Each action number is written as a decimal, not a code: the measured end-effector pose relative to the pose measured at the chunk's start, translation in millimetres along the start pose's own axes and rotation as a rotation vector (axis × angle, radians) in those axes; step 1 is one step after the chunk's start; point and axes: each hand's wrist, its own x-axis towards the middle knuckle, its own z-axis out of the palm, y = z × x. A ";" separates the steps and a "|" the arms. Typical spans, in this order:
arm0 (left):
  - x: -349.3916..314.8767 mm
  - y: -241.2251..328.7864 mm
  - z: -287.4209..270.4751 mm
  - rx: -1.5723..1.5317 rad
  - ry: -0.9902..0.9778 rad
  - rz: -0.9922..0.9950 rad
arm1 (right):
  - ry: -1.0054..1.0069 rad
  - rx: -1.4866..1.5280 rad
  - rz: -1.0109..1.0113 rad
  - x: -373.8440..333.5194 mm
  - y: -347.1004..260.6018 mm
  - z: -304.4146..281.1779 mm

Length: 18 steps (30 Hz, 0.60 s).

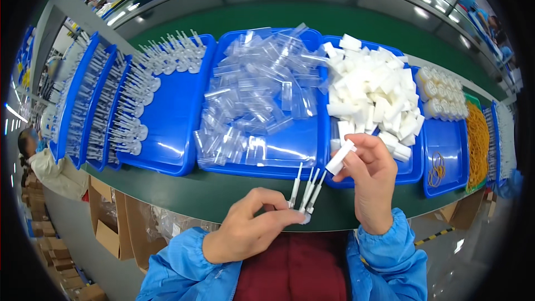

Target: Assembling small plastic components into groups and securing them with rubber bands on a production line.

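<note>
Low in front of me, my left hand [248,226] pinches the small clear base of a part with several thin white prongs [309,192] pointing up. To the right and a little higher, my right hand [370,175] holds a short white foam-like sleeve [340,157] between thumb and fingers, tilted and apart from the prongs. Behind it, a blue tray [409,175] is heaped with similar white pieces [376,86]. A blue tray at left [167,112] carries clear round-footed parts [136,97] with upright prongs.
Clear plastic sleeves [262,78] lie piled in the middle blue tray [298,153]. Rolled white bundles [443,92], rubber bands [437,168] and a heap of yellow-brown bands [477,147] are at right. Stacked trays [83,106] stand at left; cardboard boxes [111,226] sit below the green bench [223,189].
</note>
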 end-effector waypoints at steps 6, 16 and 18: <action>4.3 1.7 15.6 -0.026 -0.081 -0.012 | -0.099 -0.114 0.004 -10.4 4.8 -14.4; 6.2 -5.5 17.3 0.191 -0.091 0.107 | -0.259 -0.521 -0.291 -12.8 -2.5 -20.9; 3.4 -10.7 23.7 0.170 -0.003 0.123 | -0.234 -0.568 -0.349 -16.4 -4.1 -16.8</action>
